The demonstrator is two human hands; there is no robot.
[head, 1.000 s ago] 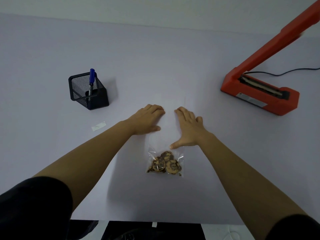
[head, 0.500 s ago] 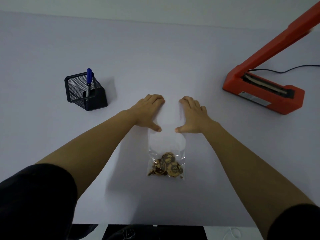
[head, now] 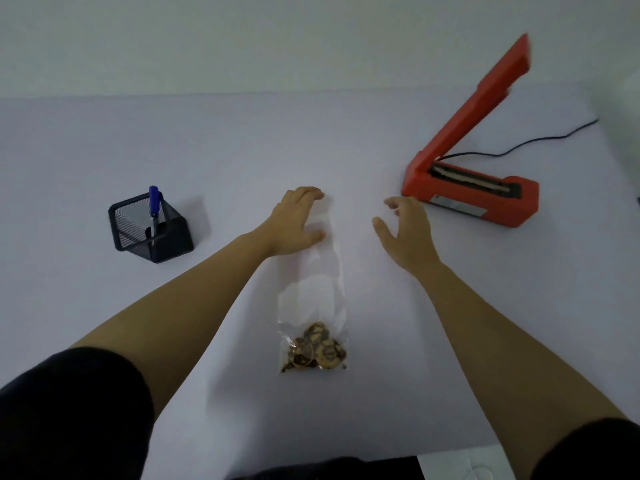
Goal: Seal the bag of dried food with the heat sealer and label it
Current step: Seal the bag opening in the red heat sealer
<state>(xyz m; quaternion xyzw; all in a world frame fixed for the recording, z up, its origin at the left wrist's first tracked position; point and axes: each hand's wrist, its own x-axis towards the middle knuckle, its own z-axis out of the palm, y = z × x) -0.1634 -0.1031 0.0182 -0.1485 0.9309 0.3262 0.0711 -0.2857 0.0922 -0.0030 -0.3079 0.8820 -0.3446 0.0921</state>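
A long clear bag (head: 313, 296) lies flat on the white table, with brown dried food (head: 317, 348) bunched at its near end. My left hand (head: 298, 221) rests flat on the bag's far, open end, fingers spread. My right hand (head: 405, 230) hovers off the bag to its right, fingers loosely curled and holding nothing, just short of the heat sealer. The orange heat sealer (head: 474, 192) stands at the right with its arm raised.
A black mesh pen holder (head: 150, 228) with a blue pen (head: 153, 202) stands at the left. The sealer's black cord (head: 526, 145) runs off to the far right. The table's near edge (head: 346, 460) is close to my body.
My right hand has lifted off the bag and moved right toward the sealer. My left hand stays on the bag's far end. The view has tilted up.
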